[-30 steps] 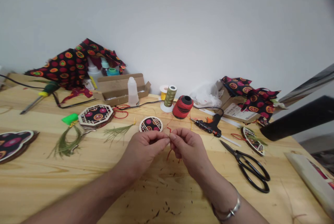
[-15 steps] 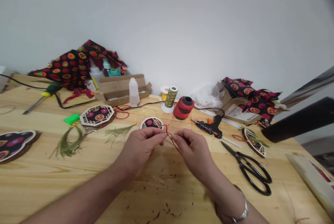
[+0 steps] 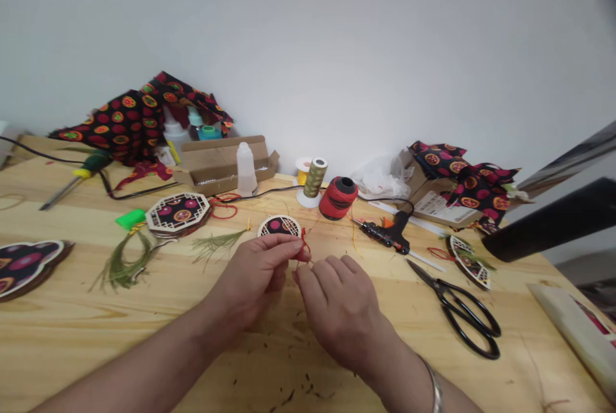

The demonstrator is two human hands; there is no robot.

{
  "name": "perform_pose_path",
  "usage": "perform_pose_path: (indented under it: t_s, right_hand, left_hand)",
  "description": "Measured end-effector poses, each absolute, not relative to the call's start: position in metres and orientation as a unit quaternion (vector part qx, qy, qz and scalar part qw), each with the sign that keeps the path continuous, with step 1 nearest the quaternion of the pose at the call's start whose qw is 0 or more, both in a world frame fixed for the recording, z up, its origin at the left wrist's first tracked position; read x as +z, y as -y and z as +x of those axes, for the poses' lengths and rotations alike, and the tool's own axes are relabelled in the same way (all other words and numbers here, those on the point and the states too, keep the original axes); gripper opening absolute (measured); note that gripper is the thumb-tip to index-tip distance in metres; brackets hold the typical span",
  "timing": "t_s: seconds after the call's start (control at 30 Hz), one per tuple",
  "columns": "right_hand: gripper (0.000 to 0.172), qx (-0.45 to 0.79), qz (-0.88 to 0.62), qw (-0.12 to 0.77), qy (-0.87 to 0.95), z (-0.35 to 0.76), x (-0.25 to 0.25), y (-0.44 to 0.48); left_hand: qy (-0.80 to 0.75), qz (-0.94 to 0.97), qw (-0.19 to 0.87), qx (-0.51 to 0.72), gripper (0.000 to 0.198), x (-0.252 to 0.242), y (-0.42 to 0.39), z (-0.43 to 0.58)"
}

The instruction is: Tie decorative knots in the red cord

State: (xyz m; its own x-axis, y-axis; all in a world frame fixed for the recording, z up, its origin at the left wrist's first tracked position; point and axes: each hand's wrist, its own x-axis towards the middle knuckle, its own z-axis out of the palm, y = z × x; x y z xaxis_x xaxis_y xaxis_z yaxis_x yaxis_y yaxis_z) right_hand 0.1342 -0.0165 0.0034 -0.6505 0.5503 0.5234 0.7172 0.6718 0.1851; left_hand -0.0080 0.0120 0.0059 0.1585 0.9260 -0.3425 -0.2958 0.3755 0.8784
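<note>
A thin red cord [image 3: 305, 237] runs up from the fingertips of my left hand [image 3: 260, 265], which pinches it between thumb and forefinger. My right hand [image 3: 339, 307] is closed with its knuckles turned up, close beside the left fingertips. A short bit of cord shows between the two hands, so the right fingers seem to grip its lower part, though the fingertips are mostly hidden. Just behind the left fingers lies a round wooden-framed ornament [image 3: 279, 226] with patterned dark fabric; its near side is covered by the hand.
Black scissors [image 3: 459, 310] and a glue gun [image 3: 389, 233] lie to the right. Behind stand a red thread spool [image 3: 338, 198], a green thread spool [image 3: 316, 177] and a plastic bottle [image 3: 246, 169]. Leftward are an octagonal ornament [image 3: 178, 214], green tassel threads [image 3: 126, 259] and a screwdriver [image 3: 72, 182].
My right hand has turned over, knuckles up, and moved left and down below the left fingertips. The left hand stays nearly in place, pinching the cord.
</note>
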Motion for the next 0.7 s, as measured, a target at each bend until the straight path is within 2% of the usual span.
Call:
perform_pose_path:
  t_s: [0.13,0.23,0.33,0.4,0.47,0.6,0.7]
  right_hand:
    - [0.016,-0.197,-0.337,0.187,0.902,0.134,0.003,0.018]
    - [0.014,-0.131,-0.336,0.213,0.908,0.135,0.004,0.017]
    - [0.012,0.027,-0.364,0.333,0.869,0.137,0.007,0.014]
    - [0.013,0.13,-0.409,0.429,0.795,0.138,0.008,0.009]
    - [0.015,0.216,-0.462,0.485,0.71,0.139,0.006,0.002]
    - [0.017,0.472,-0.494,0.464,0.564,0.136,-0.001,-0.007]
    - [0.019,0.573,-0.478,0.459,0.482,0.132,-0.003,-0.008]
  left_hand:
    - [-0.445,0.313,0.712,0.444,0.015,0.003,-0.013,-0.009]
    - [-0.457,0.3,0.706,0.449,0.015,0.002,-0.012,-0.009]
    - [-0.466,0.306,0.698,0.45,0.016,0.003,-0.011,-0.008]
    - [-0.469,0.308,0.695,0.45,0.016,0.004,-0.011,-0.007]
    - [-0.478,0.314,0.688,0.447,0.016,0.003,-0.01,-0.007]
    - [-0.496,0.36,0.659,0.435,0.016,0.004,-0.008,-0.005]
    - [-0.508,0.387,0.642,0.424,0.015,0.006,-0.006,-0.004]
